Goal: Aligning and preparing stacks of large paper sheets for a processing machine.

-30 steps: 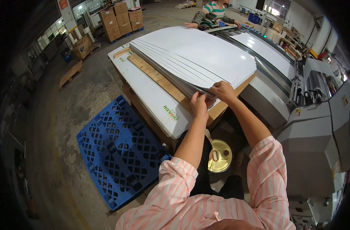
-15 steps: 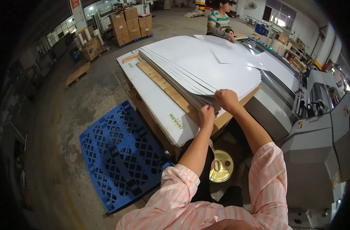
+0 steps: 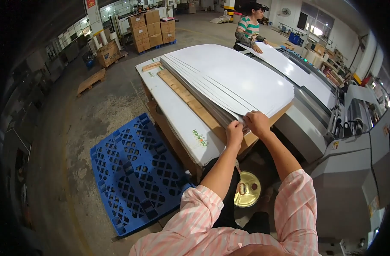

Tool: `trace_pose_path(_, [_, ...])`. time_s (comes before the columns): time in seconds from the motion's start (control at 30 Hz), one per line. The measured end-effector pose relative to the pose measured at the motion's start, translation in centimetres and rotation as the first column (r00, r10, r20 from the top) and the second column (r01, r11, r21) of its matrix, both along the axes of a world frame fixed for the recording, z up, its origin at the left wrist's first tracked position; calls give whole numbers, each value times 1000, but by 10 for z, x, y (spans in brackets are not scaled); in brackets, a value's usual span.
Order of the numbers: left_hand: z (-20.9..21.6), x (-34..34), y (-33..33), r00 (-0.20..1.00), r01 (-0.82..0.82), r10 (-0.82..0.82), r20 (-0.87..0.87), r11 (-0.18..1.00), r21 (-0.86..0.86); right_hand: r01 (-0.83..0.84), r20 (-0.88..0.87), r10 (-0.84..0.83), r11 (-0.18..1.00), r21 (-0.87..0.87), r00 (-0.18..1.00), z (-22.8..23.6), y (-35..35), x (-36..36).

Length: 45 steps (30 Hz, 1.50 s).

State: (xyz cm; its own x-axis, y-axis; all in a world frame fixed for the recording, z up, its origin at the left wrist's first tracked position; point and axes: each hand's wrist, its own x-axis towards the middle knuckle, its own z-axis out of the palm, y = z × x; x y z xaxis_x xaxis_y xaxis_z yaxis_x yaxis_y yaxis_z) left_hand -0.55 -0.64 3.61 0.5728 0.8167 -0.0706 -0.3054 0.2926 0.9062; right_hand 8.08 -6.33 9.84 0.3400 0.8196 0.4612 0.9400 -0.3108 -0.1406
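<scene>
A thick stack of large white paper sheets (image 3: 235, 74) fills the table in front of me, its upper sheets fanned in steps along the left edge. My right hand (image 3: 258, 123) is closed on the near corner of the upper sheets, which bow up slightly there. Right beside it, my left hand (image 3: 234, 133) pinches the sheet edges at the same corner, a little lower. Fingertips of both hands are partly hidden by the paper, and how many sheets each one holds cannot be made out.
Under the stack lie a wooden strip (image 3: 190, 100) and a white board (image 3: 171, 115). A blue plastic pallet (image 3: 127, 167) rests on the floor at left. A round gold-coloured lid (image 3: 248, 197) is by my legs. At right stands a grey machine (image 3: 344, 166); a co-worker (image 3: 249, 30) handles a white sheet (image 3: 289, 64) on it.
My hands have come closer together at the corner. The co-worker's loose sheet has moved off the stack to the right, onto the machine. The whole view has shifted slightly.
</scene>
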Motion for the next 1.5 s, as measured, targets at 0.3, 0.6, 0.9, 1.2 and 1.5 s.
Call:
trace_pose_path(0.3, [21,-5,-2,984,-35,82,161,961,-273,-266,131,253,959,97,959,12,-14,-9])
trace_pose_path(0.6, [-15,8,9,995,-56,50,-82,996,-73,-17,31,6,938,346,999,50,2,-6])
trace_pose_path(0.9, [-10,19,3,999,41,-40,23,999,-32,-143,11,143,988,58,990,-19,-63,3])
trace_pose_path(1.2, [-60,44,40,997,36,-37,-75,999,-14,236,-414,-208,972,15,886,-134,-257,-43])
trace_pose_path(1.5, [-37,39,27,994,6,5,-105,995,104,687,-762,-432,726,24,483,-206,-401,-108])
